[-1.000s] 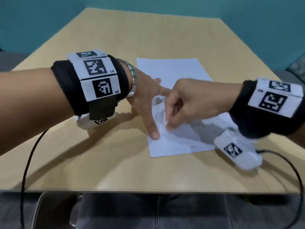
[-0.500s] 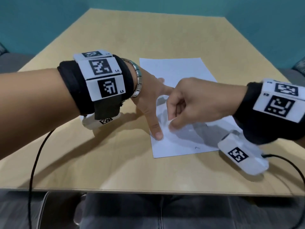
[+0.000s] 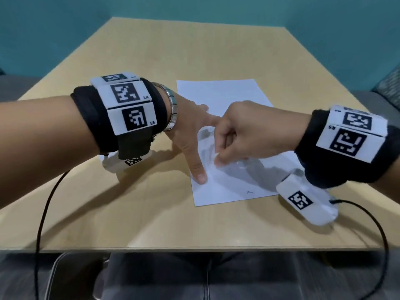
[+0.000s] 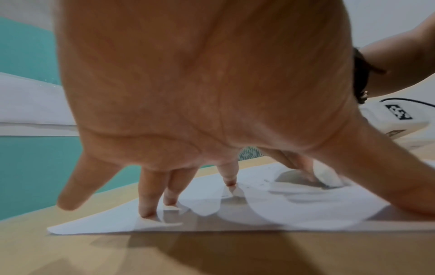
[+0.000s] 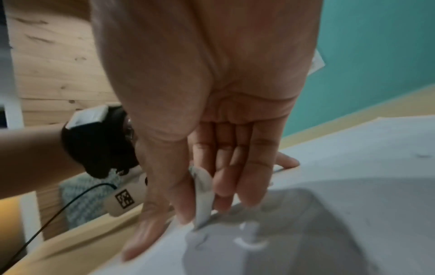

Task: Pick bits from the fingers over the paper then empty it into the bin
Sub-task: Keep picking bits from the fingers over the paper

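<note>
A white sheet of paper (image 3: pixel 218 94) lies on the wooden table (image 3: pixel 140 50). My left hand (image 3: pixel 190 135) is spread over its left part, with straight fingertips (image 4: pixel 147 212) and the thumb pressing on the sheet. My right hand (image 3: pixel 219 155) hovers over the middle of the paper, right beside the left index finger. Its fingers are curled, and thumb and forefinger pinch a small white piece (image 5: pixel 203 197) whose tip touches the paper (image 5: pixel 353 167). The same piece (image 4: pixel 328 175) shows in the left wrist view. A small pale curl (image 5: pixel 249 240) lies on the sheet under the right hand. No bin is in view.
Black cables (image 3: pixel 41 213) trail from both wrist units off the table's near edge (image 3: pixel 194 249). The right wrist unit (image 3: pixel 303 200) sits just off the paper's near right corner. Teal walls stand behind the table.
Both hands stay in the same place over the paper. The right hand's pinch shifts only slightly beside the left thumb.
</note>
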Motion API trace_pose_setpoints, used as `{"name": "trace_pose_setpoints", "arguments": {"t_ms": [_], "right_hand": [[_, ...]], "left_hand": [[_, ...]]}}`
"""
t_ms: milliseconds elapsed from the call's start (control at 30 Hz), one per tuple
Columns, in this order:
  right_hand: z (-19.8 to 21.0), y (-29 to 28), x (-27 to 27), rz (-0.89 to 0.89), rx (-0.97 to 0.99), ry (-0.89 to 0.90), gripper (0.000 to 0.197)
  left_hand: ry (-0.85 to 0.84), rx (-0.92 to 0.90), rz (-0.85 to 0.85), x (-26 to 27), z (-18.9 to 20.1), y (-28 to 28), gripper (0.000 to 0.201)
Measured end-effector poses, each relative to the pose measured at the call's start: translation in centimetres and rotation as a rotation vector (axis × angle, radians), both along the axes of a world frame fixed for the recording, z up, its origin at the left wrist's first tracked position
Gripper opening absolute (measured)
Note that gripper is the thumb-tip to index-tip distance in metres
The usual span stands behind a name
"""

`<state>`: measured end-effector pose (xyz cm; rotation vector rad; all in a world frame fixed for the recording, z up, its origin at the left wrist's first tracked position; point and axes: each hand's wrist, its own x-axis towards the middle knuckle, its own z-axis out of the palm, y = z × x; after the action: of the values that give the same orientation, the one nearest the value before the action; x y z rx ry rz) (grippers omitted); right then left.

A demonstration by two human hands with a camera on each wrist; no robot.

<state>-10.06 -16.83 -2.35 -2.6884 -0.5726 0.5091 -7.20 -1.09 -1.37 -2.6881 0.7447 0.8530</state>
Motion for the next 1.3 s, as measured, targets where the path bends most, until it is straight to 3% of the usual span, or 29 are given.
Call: {"name": "trace_pose_setpoints", "arguments": {"t_ms": [67, 167, 267, 433, 667, 800, 933, 1067, 1200, 1300], "right_hand": [[0.4, -0.8, -0.4, -0.024, 0.001, -0.009, 0.013], [1.7, -3.6, 0.9, -0.213, 0.130, -0.117, 0.013], [2.2, -5.2, 0.7, -0.279, 0.186, -0.089, 0.009], [0.6, -5.4, 0.3, -0.256, 0.086, -0.014, 0.007], [0.4, -4.7, 1.0, -0.281, 0.054, -0.077, 0.015], [0.1, -3.6, 0.0, -0.169, 0.019, -0.023, 0.015], [0.7, -4.4, 1.1, -0.264, 0.016, -0.085, 0.015], [0.1, -3.0, 0.0, -0.125, 0.013, 0.010, 0.012], [0.7, -4.1, 1.4, -0.241, -0.013, -0.115, 0.014], [0.1, -3.1, 0.3, -0.151, 0.017, -0.009, 0.011]], "left_hand": [[-0.018, 0.023, -0.018, 0.1, 0.0, -0.2, 0.125], [-0.079, 0.046, -0.089, 0.4, -0.1, -0.4, 0.139], [0.003, 0.008, -0.076, 0.7, -0.2, -0.2, 0.143], [0.062, -0.134, 0.012, 0.7, -0.2, -1.0, 0.126], [0.072, -0.204, 0.025, 0.3, -0.4, -2.3, 0.123], [0.074, -0.132, -0.013, 0.2, 0.1, -2.6, 0.112], [0.061, -0.074, -0.005, 0.0, 0.4, -3.1, 0.118], [0.068, -0.082, -0.011, 0.3, 0.2, -3.0, 0.095], [0.034, -0.041, -0.049, 0.5, 0.0, -3.1, 0.123], [0.062, -0.067, -0.019, 0.4, 0.1, -2.9, 0.096]]}}
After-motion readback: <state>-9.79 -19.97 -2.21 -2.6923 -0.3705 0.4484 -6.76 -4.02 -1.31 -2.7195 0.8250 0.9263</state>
